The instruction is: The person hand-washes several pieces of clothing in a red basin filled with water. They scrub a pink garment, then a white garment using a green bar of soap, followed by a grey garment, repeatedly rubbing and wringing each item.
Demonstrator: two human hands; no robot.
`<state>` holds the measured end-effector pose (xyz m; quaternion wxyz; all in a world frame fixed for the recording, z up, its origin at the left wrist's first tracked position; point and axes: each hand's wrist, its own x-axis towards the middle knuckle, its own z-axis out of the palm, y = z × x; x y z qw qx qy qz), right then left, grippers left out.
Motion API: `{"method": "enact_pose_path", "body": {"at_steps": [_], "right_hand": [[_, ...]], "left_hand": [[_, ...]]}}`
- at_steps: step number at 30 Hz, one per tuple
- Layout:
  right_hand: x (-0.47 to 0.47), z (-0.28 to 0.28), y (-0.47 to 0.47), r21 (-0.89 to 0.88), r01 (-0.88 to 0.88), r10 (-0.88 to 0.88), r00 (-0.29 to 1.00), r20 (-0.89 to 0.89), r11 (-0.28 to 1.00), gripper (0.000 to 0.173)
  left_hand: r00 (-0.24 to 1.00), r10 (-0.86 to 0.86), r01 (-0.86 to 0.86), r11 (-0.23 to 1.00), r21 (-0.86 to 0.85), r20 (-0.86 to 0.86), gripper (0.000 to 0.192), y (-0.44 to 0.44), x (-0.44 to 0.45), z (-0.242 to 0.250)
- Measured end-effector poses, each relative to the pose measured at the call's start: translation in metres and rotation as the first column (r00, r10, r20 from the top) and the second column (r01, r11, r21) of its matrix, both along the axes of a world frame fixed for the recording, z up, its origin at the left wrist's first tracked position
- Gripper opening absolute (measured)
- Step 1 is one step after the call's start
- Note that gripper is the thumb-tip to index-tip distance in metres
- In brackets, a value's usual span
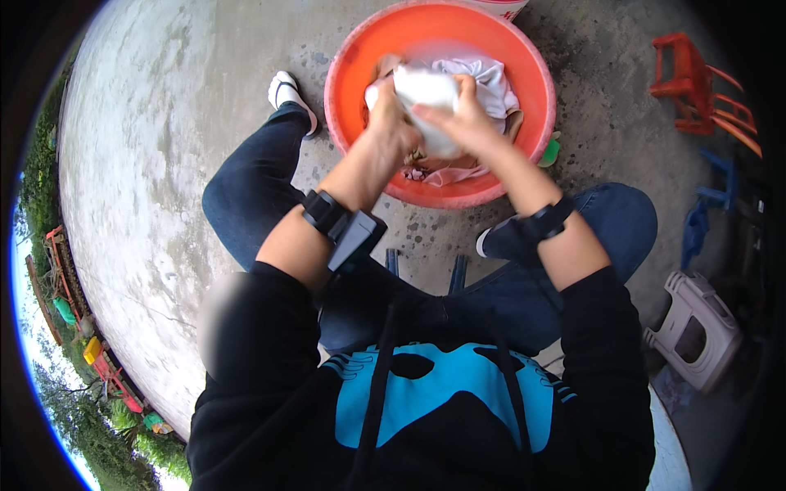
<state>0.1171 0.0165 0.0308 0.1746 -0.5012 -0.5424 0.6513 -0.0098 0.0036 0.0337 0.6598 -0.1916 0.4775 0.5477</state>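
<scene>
A round orange-red plastic basin (pixel 348 104) stands on the ground before me. Over it my left hand (pixel 393 119) and my right hand (pixel 457 113) hold a bunched white cloth (pixel 427 89) between them; the cloth and fingers are blurred. My left hand's fingers curl round the cloth's near left side, while my right hand presses on its right side with the thumb raised. Beneath lie a white garment (pixel 488 80) on the right, a pink cloth (pixel 451 173) near the front rim and some brown cloth (pixel 388 64) at the back left.
A green plastic object (pixel 549 153) touches the ground by the basin's right side. Part of a white bucket (pixel 506 6) shows behind it. Farther right are a red plastic stool (pixel 684 83), a blue stool (pixel 718 181) and a grey-white plastic stool (pixel 700 334). My legs straddle the near side.
</scene>
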Motion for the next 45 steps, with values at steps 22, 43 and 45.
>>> {"method": "enact_pose_path", "body": {"at_steps": [22, 43, 45], "right_hand": [[0.030, 0.017, 0.005, 0.772, -0.398, 0.094, 0.908, 0.408, 0.495, 0.012], [0.217, -0.260, 0.029, 0.529, -0.686, -0.387, 0.369, 0.845, 0.500, 0.053], [0.214, -0.265, 0.023, 0.363, -0.646, -0.261, 0.252, 0.932, 0.672, 0.051]], "left_hand": [[0.988, -0.139, 0.145, 0.985, 0.089, -0.068, 0.016, -0.006, 0.019, -0.085], [0.955, -0.248, 0.295, 0.829, 0.474, -0.160, 0.032, -0.012, 0.037, 0.018], [0.982, -0.189, 0.159, 0.855, 0.494, 0.011, 0.023, -0.012, 0.035, 0.016]]}}
